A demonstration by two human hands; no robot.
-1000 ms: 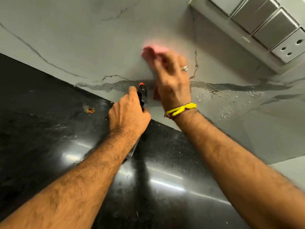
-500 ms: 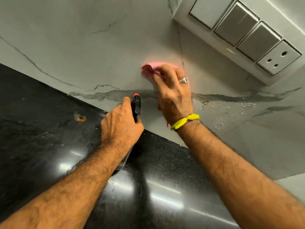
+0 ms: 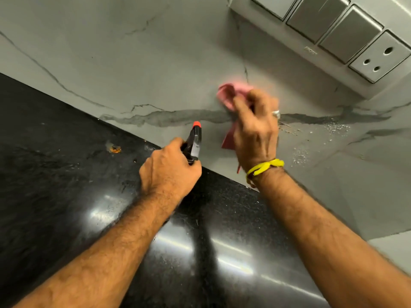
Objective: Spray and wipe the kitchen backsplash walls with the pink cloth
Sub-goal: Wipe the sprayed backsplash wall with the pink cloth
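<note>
- A grey marble-look wall (image 3: 138,63) rises from the back edge of a glossy black counter (image 3: 55,174); a switch panel (image 3: 347,36) is set in the wall at upper right.
- The right hand (image 3: 255,130) bunches the cloth (image 3: 229,94) in curled fingers and presses it to the wall, just above the dark vein (image 3: 178,115) and below the panel. The blur suggests it is mid-stroke.
- The left hand (image 3: 170,172) is wrapped round the sprayer (image 3: 194,141), nozzle aimed at the wall, over the counter's back edge.
- Droplets (image 3: 311,138) speckle the wall to the right of the cloth, so I would carry the strokes that way, overlapping, with firm flat pressure.
- Keep the damp cloth and any spray away from the socket (image 3: 378,58).
- An orange spot (image 3: 115,149) sits on the counter near its back edge.
</note>
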